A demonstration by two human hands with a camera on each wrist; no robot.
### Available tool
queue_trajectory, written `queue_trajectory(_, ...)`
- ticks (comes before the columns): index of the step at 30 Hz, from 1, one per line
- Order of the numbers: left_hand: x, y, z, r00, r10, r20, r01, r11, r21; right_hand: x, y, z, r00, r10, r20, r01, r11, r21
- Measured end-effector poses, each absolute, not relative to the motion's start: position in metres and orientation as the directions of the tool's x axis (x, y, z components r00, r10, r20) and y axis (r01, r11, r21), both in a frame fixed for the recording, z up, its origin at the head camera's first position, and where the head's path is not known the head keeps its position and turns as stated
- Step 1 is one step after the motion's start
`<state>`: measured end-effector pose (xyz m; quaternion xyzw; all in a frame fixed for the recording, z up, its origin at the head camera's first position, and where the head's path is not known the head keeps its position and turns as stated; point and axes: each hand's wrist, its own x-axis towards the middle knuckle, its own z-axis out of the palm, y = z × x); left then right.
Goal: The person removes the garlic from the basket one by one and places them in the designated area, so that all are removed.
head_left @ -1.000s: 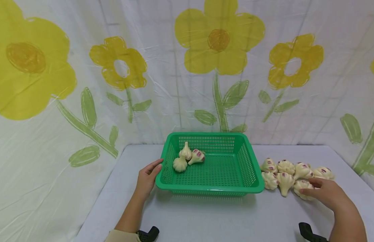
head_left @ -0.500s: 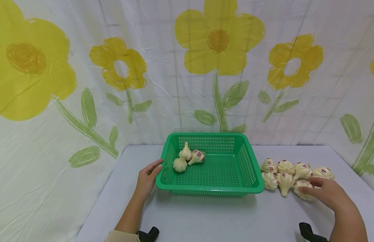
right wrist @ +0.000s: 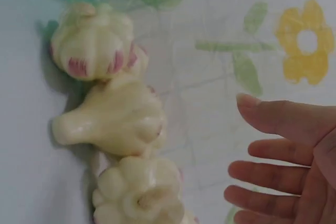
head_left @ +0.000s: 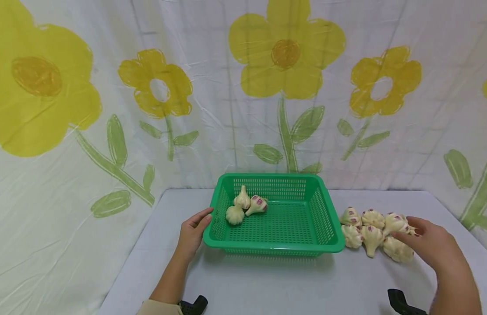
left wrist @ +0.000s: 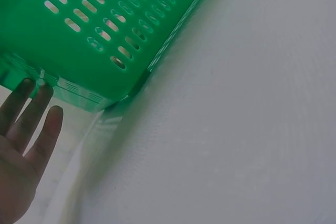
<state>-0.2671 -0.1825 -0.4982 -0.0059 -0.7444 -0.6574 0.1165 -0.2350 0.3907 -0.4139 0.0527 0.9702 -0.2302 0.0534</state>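
A green plastic basket (head_left: 273,248) stands on the white table; three garlic bulbs (head_left: 234,215) sit in its left part. My left hand (head_left: 191,232) rests its fingers against the basket's left side, and the left wrist view shows those fingers (left wrist: 48,129) fairly straight. To the right of the basket lies a cluster of garlic bulbs (head_left: 372,239), white with purple streaks. Over the cluster's right end hovers my right hand (head_left: 434,243), thumb and fingers spread, partly hiding the rightmost bulb (head_left: 413,230). In the right wrist view nothing is between its thumb (right wrist: 273,116) and fingers.
A white curtain (head_left: 212,144) printed with yellow flowers hangs behind the table (head_left: 267,284). Black curved parts of the wrist gear (head_left: 194,304) show near both forearms. Closest to the front of the cluster lies one garlic bulb (head_left: 398,250).
My right hand has moved away from the front right bulb, farther back toward the rightmost one. The front bulb has turned a little and is less covered. My left hand stays at the basket.
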Motion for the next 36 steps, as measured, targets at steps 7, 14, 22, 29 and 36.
queue_trajectory(7,-0.266,-0.181,-0.497,-0.971,-0.144,0.191,0.168,0.155,0.973,-0.237,0.345,-0.407,-0.996,0.058,0.071,0.014,0.861,-0.509)
queue_trajectory(14,-0.266,-0.178,-0.495,-0.973,-0.147,0.180,0.158,0.149,0.976,-0.244,0.283,-0.401,-0.979,0.012,0.203,-0.104,0.829,-0.550)
queue_trajectory(22,-0.262,-0.180,-0.488,-0.983,-0.140,0.119,0.105,0.104,0.989,-0.262,0.201,-0.390,-0.887,-0.222,0.405,-0.437,0.690,-0.578)
queue_trajectory(29,-0.259,-0.179,-0.482,-0.983,-0.134,0.125,0.112,0.098,0.989,-0.274,0.123,-0.373,-0.811,-0.400,0.427,-0.585,0.572,-0.575)
queue_trajectory(36,-0.263,-0.179,-0.490,-0.981,-0.138,0.133,0.121,0.089,0.989,-0.287,0.062,-0.370,-0.799,-0.491,0.346,-0.589,0.524,-0.615)
